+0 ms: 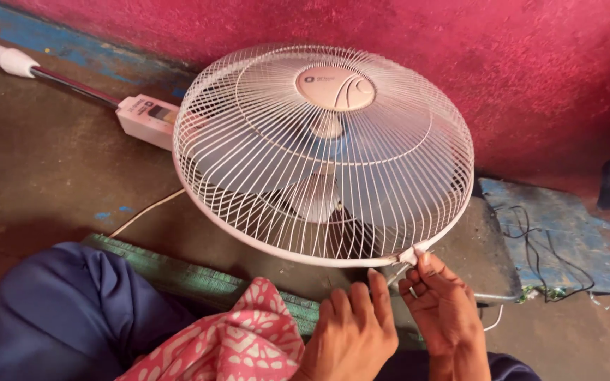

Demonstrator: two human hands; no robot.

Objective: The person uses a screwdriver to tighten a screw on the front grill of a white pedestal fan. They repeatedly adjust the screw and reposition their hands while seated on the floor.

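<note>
both wrists run off the bottom edge of the view, so only the hands show. the left hand (351, 331) lies back-up with its fingers stretched together toward the rim, and whatever its palm or fingertips press on is hidden under it; i cannot tell whether it holds anything. the right hand (443, 307) is turned palm-inward, its thumb and forefinger pinched shut on the small white clip (412, 254) at the rim. a thin metal piece near that pinch is too small to make out.

the round white wire-grille pedestal fan head (323, 152) fills the middle of the view, lying tilted with its front grille up. the clip sits at about 5 o'clock on the rim. a cream round badge sits in the centre of the grille; pale blue blades show through the wires. from 10 o'clock the white control box (146, 120) and the chrome and white pole (30, 67) lead off to the upper left, the pole cut off by the frame.

the floor is worn brown concrete (44, 169) with blue paint flecks. a rough magenta wall (531, 63) stands behind. at 4 o'clock of the fan lies a faded blue board (566, 233) with black wires across it. at the lower left are a blue trouser knee (72, 310) and pink patterned cloth (241, 342), over a green striped mat (178, 271).
</note>
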